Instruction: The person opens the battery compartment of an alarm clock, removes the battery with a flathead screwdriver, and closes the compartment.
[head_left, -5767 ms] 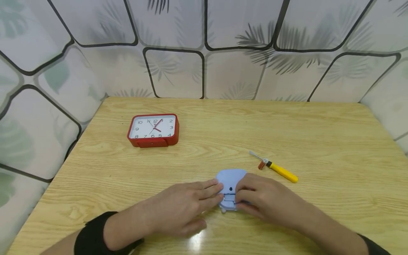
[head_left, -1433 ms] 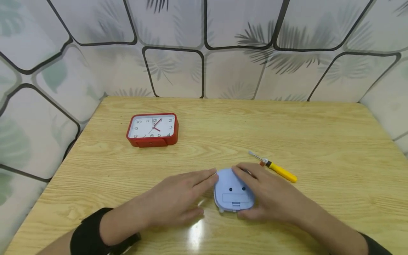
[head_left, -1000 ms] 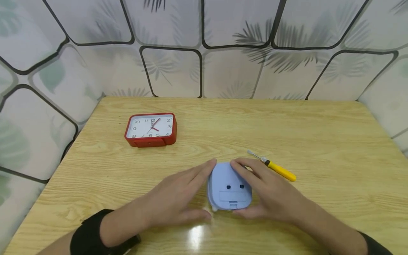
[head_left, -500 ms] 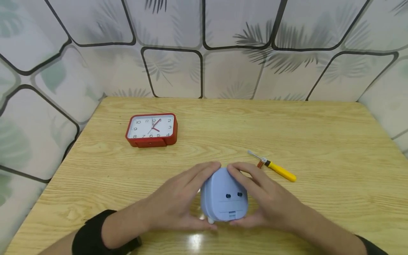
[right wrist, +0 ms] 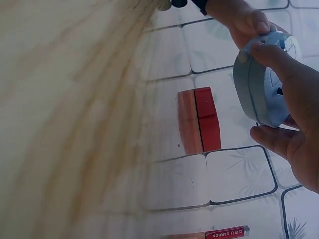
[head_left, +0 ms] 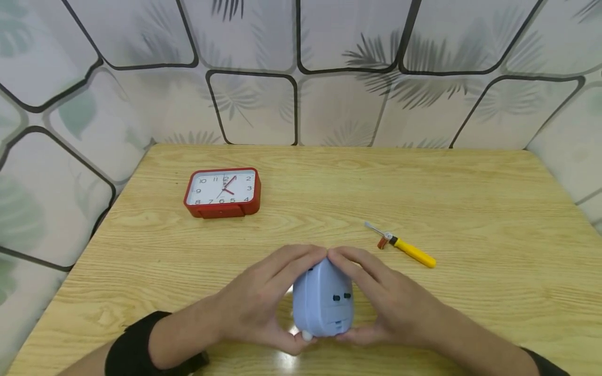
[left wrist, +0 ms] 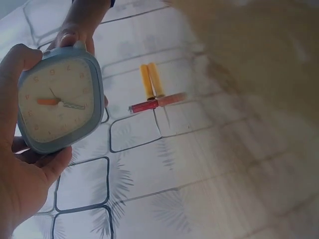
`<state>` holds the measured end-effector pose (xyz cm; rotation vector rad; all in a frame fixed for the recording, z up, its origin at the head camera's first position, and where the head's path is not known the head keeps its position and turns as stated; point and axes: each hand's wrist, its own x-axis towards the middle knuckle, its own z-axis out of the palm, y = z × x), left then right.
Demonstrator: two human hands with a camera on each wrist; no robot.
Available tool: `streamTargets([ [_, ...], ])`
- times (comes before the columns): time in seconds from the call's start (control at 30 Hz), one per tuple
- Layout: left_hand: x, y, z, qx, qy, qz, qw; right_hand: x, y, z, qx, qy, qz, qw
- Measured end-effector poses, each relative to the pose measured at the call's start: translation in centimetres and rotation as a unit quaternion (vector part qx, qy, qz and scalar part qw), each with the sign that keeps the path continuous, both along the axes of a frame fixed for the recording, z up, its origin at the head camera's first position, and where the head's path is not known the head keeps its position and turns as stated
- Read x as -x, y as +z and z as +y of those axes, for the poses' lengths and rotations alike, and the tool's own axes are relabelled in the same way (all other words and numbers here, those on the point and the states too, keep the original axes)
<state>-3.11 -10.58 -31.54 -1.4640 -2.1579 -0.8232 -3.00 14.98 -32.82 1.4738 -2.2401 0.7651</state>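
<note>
A light-blue alarm clock [head_left: 324, 300] stands tilted up between both hands, its back with two black knobs and a battery cover turned to the right in the head view. My left hand [head_left: 263, 300] holds it by its left side, thumb at the bottom and fingers over the top. From the other side my right hand [head_left: 397, 305] grips it the same way, and the fingertips of both hands meet at the top. The left wrist view shows the white face of the clock [left wrist: 60, 99] with an orange hand. Its rounded side shows in the right wrist view, near the right thumb.
A red alarm clock [head_left: 222, 193] lies face up at the back left of the wooden table [head_left: 470, 209]. A yellow-handled screwdriver [head_left: 414, 253] lies to the right, with a red battery [right wrist: 227, 232] beside its shaft.
The blue clock lay back-up on the table, its battery compartment open at first, then covered. Both hands have since gripped it, raised it and tipped it upright, drawing it slightly nearer and left.
</note>
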Motion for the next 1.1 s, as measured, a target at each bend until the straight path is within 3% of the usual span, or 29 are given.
streamTargets([
  [0.33,-0.8,0.8,0.6,-0.053,-0.029,-0.026,0.9978,-0.4,0.2,-0.2,0.029,0.031,0.011,0.9990],
  [0.47,-1.5,1.1,0.4,-0.050,-0.038,-0.098,0.9932,-0.6,0.7,-0.4,0.060,0.049,0.027,0.9966],
  [0.57,-2.0,0.9,0.4,-0.027,-0.025,-0.166,0.9854,-0.7,0.9,-0.6,0.073,0.055,0.033,0.9953],
  [0.63,-2.1,0.8,0.4,-0.008,-0.006,-0.189,0.9820,-0.7,0.9,-0.6,0.077,0.054,0.035,0.9950],
  [0.7,-2.1,0.6,0.4,0.003,0.012,-0.184,0.9828,-0.8,0.9,-0.6,0.075,0.051,0.029,0.9954],
  [0.9,-1.8,0.4,0.3,-0.010,0.036,-0.106,0.9937,-0.8,0.8,-0.7,0.064,0.049,0.011,0.9967],
  [1.1,-1.4,0.8,-0.1,0.005,0.066,-0.064,0.9958,-0.9,0.5,-0.5,0.046,0.016,0.020,0.9986],
])
